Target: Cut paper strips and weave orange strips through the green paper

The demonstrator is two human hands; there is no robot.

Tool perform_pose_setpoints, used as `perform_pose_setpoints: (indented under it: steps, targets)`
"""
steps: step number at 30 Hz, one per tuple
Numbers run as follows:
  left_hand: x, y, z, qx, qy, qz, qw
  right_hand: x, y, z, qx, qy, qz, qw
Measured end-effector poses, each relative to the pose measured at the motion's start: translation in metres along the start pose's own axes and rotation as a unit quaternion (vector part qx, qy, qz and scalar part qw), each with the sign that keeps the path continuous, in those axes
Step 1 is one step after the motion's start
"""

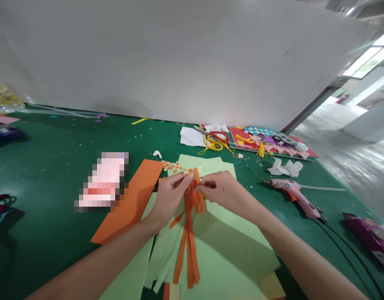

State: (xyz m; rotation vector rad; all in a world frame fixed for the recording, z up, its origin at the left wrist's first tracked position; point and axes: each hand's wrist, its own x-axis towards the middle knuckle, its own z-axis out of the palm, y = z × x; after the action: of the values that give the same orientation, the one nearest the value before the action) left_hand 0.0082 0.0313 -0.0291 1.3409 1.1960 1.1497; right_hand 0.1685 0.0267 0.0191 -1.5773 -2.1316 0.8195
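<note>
Both of my hands meet over the middle of the table, pinching orange paper strips [188, 241]. My left hand [171, 193] is closed on the upper ends of the strips, thumb and forefinger together. Just beside it, my right hand [221, 187] pinches the shorter folded or woven part at the top; its exact layering is partly hidden by the fingers. Long loose ends hang down over light green paper sheets [232, 246]. Cut pale green strips [170, 250] lie under my left wrist. A piece of orange-and-green checked weave [173, 166] shows behind my hands.
An orange sheet [135, 200] and a blurred pink item [103, 179] lie left. Scissors [217, 135] rest at the back. A pink glue gun [296, 196] with a cord lies right, near crumpled tissue [285, 167] and a purple device [368, 239]. A grey panel [179, 58] stands behind.
</note>
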Motion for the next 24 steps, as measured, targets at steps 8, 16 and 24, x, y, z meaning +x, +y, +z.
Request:
perform_pose_setpoints:
  steps: [8, 16, 24]
  targets:
    - [0.0, 0.001, 0.001, -0.016, -0.004, 0.005, 1.0, 0.0, 0.001, -0.001, 0.045, -0.02, 0.005, 0.999]
    - [-0.001, 0.001, 0.001, -0.016, 0.015, 0.015, 1.0, -0.002, 0.003, -0.005, 0.097, -0.075, 0.006, 0.992]
    - [-0.001, 0.001, 0.001, -0.007, -0.005, 0.016, 1.0, -0.005, 0.002, -0.02, 0.113, -0.124, 0.023, 0.986]
